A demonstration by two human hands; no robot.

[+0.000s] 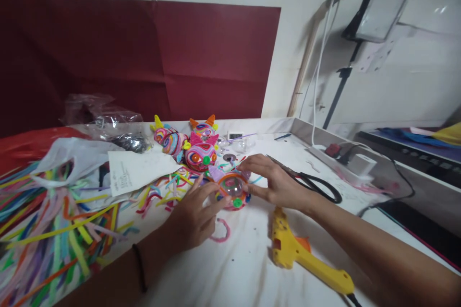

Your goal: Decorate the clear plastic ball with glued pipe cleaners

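Between my two hands sits a small round craft animal (pixel 233 191) with a clear dome, an orange ring, a green nose and a lilac ear. My left hand (pixel 196 216) grips its left side with the fingertips. On the other side, my right hand (pixel 267 180) holds the rim between thumb and fingers. A curled pink pipe cleaner (pixel 224 232) lies on the table just below. Right of my hands is a yellow hot glue gun (pixel 306 254), its nozzle end toward the back. Black-handled scissors (pixel 309 182) lie behind my right wrist.
Several finished pipe-cleaner animals (pixel 201 153) stand behind my hands. Loose pipe cleaners (pixel 54 230) cover the left side, with a white paper packet (pixel 140 172) and a plastic bag (pixel 108 124). A power strip (pixel 342 163) with cables and a lamp (pixel 382 7) are on the right.
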